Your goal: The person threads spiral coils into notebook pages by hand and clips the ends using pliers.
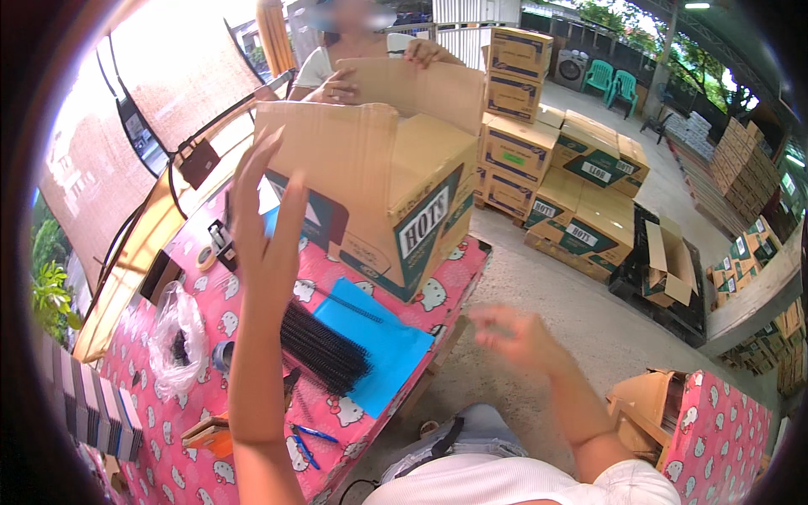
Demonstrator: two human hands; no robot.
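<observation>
My left hand (269, 219) is raised over the table with its fingers spread, holding nothing. Just beyond it stands a large brown cardboard box (362, 231) with green panels and its top flaps up. My right hand (518, 338) hangs in the air beyond the table's right edge, slightly blurred, fingers loosely bent and apart with nothing in them. Between my hands, a bundle of black spiral binding coils (324, 349) lies partly on a blue sheet (383, 337). A single coil (349, 303) rests on the sheet. Blue pens (307, 446) lie near my left forearm.
Across the box stands a co-worker, whose hands (425, 52) touch its flaps. The pink patterned table (194, 438) also holds a clear plastic bag (177, 337), a tape roll (204, 257) and grey stacks (93, 404). Stacked cartons (581, 219) and a black pallet (665, 311) are at right.
</observation>
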